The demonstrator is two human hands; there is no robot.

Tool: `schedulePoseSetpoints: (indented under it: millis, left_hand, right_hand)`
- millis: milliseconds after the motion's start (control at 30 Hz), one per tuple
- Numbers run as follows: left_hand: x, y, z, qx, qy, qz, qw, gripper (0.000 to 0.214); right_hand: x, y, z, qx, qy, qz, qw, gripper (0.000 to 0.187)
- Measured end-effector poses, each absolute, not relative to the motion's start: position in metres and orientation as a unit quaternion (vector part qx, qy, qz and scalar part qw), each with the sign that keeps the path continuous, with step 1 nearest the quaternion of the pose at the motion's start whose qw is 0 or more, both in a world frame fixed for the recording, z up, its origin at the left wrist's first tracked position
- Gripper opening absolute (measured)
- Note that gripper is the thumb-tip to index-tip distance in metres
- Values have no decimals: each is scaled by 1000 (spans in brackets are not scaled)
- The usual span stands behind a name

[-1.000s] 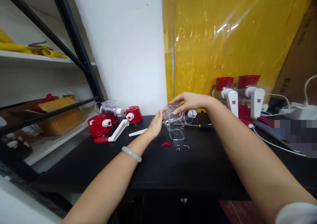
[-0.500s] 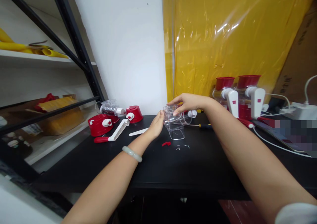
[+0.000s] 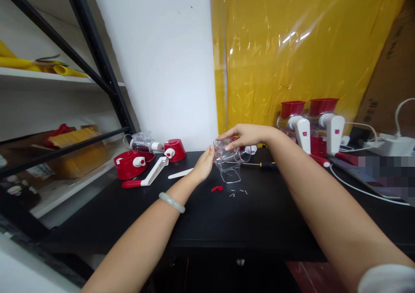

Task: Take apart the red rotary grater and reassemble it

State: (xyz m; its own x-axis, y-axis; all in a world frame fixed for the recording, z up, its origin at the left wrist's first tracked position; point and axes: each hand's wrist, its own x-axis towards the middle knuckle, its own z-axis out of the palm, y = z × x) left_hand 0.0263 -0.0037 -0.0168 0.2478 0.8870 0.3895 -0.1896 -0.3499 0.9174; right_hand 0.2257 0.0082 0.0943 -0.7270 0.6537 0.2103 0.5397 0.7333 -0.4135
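- Holding the clear plastic tubular housing (image 3: 231,160) over the black flat tabletop (image 3: 207,224): my right hand (image 3: 247,136) pinches its top from one o'clock, thumb parted from fingers.
- My left hand (image 3: 203,165) lies against its nine-o'clock side; whether it pinches, I cannot tell.
- Around the housing: small red plastic piece (image 3: 217,189), seven o'clock; thin silvery pins (image 3: 232,195), five; black-and-yellow-handled screwdriver (image 3: 267,166), three, partly behind my arm.

The front of the table (image 3: 248,224) lies open between the forearms (image 3: 149,237), but small pins (image 3: 232,195), a red piece (image 3: 217,189) and the clear plastic body (image 3: 227,157) block the way farther back.
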Motion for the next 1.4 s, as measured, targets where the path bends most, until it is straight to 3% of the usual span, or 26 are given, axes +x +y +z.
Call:
schedulePoseSetpoints:
  millis: [200, 533, 833, 967, 1067, 1233, 1400]
  left_hand:
    - [25, -5, -17, 625, 311, 531, 480, 47]
    - [25, -5, -14, 621, 302, 542, 478, 41]
    - [24, -4, -17, 657, 317, 534, 429, 46]
    - [22, 0, -20, 709, 341, 502, 360, 58]
    - [19, 1, -21, 739, 351, 517, 252, 59]
    - [18, -7, -14, 730, 347, 588, 23, 44]
    - [23, -22, -4, 764, 320, 552, -90, 24]
  right_hand:
    - [227, 9, 94, -287, -924, 183, 177, 50]
    - [222, 10, 91, -328, -898, 135, 261, 52]
    - [218, 21, 80, -345, -895, 164, 229, 59]
    - [218, 18, 81, -335, -900, 178, 214, 53]
    - [217, 14, 85, -340, -905, 168, 192, 47]
    - [215, 7, 91, -363, -907, 151, 153, 45]
    - [213, -4, 97, -379, -904, 143, 133, 40]
